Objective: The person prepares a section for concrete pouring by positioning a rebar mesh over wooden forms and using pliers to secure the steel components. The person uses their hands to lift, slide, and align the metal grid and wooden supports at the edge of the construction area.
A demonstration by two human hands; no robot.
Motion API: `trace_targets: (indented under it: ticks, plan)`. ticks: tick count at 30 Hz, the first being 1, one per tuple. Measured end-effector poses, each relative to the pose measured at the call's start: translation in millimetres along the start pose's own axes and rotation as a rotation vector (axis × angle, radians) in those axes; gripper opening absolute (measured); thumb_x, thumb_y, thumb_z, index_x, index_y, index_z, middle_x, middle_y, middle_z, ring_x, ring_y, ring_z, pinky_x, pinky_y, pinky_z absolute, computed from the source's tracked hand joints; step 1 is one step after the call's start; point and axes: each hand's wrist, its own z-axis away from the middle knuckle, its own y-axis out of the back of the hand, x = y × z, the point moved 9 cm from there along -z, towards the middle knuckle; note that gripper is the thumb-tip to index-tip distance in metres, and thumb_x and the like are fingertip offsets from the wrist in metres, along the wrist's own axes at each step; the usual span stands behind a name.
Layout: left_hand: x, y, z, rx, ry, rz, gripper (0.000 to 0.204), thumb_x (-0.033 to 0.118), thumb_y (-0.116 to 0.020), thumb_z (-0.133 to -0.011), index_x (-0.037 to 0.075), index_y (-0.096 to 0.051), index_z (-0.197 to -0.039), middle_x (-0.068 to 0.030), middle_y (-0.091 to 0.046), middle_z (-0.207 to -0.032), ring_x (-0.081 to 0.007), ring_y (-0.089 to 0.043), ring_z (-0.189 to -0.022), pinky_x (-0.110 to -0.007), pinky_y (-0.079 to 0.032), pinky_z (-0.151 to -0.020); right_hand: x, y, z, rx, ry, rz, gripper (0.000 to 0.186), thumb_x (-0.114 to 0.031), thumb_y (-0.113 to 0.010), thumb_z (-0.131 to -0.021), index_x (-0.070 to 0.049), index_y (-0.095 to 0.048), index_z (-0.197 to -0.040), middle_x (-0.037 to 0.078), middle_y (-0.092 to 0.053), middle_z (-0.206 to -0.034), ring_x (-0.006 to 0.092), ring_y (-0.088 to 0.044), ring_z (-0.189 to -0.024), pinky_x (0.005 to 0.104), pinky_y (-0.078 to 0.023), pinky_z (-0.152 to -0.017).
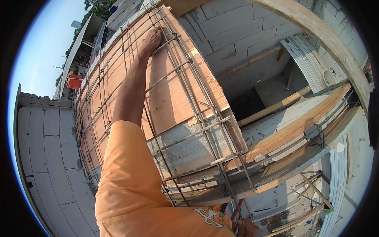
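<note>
My left arm, in an orange sleeve, stretches up over a mesh of tied steel bars [178, 68] laid above plywood sheeting [162, 106]. At the far end of the mesh, my left hand [152, 40] is closed on a steel reinforcing bar, its fingertips partly hidden. Low in the picture, my right hand [246, 228] shows only in part, its fingers curled. A thin red rod or handle [238, 208] and a dark piece show close to that hand; what it grips I cannot make out. Several small bits of wire lie on the plywood below the left forearm.
Grey block walls stand at the left [51, 146] and far right [233, 29]. Beside the plywood edge is a deep opening [252, 100] crossed by a wooden pole [274, 106]. Timber formwork [300, 122] with bars curves along the right. An orange-red object [74, 81] sits beyond the left edge.
</note>
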Motion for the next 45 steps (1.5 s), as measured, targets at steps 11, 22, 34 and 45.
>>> trace_targets:
  ticks: [11,22,34,45]
  plan:
    - [40.6,0.4,11.5,0.015,0.182,-0.045,0.05,0.028,-0.037,-0.098,0.007,-0.038,-0.144,-0.0269,-0.058,-0.122,-0.0413,-0.053,-0.118,-0.047,-0.039,-0.097,16.0,-13.4,6.8,-0.056,-0.158,-0.164,0.026,-0.029,-0.052,-0.097,-0.005,-0.06,-0.09,0.016,-0.054,-0.068,0.0222,-0.05,-0.06,0.0381,-0.043,-0.058]
    - [41.0,15.7,4.9,0.201,0.117,-0.189,0.054,0.016,-0.04,-0.093,0.004,-0.028,-0.145,-0.0276,-0.067,-0.093,-0.0444,-0.064,-0.087,-0.06,-0.04,-0.076,-11.7,-13.5,-28.9,-0.055,0.013,-0.093,0.03,-0.03,-0.044,-0.099,-0.005,-0.059,-0.105,0.019,-0.058,-0.076,0.0285,-0.049,-0.066,0.0404,-0.044,-0.063]
    - [30.3,9.3,10.9,0.178,0.161,-0.167,0.058,0.013,-0.047,-0.087,0.003,-0.029,-0.141,-0.0225,-0.067,-0.087,-0.0422,-0.064,-0.088,-0.071,-0.034,-0.086,3.5,-5.2,-5.9,0.277,0.094,0.147,0.035,-0.031,-0.042,-0.101,-0.004,-0.059,-0.115,0.024,-0.062,-0.102,0.0402,-0.062,-0.096,0.0446,-0.049,-0.081]
    - [32.3,6.9,8.3,0.219,0.089,-0.099,0.052,0.012,-0.044,-0.091,-0.001,-0.028,-0.139,-0.0199,-0.067,-0.086,-0.0393,-0.065,-0.086,-0.07,-0.035,-0.081,11.8,-18.4,-14.1,0.153,-0.056,0.304,0.032,-0.026,-0.042,-0.101,-0.003,-0.061,-0.109,0.025,-0.062,-0.1,0.0396,-0.062,-0.092,0.0447,-0.05,-0.078]
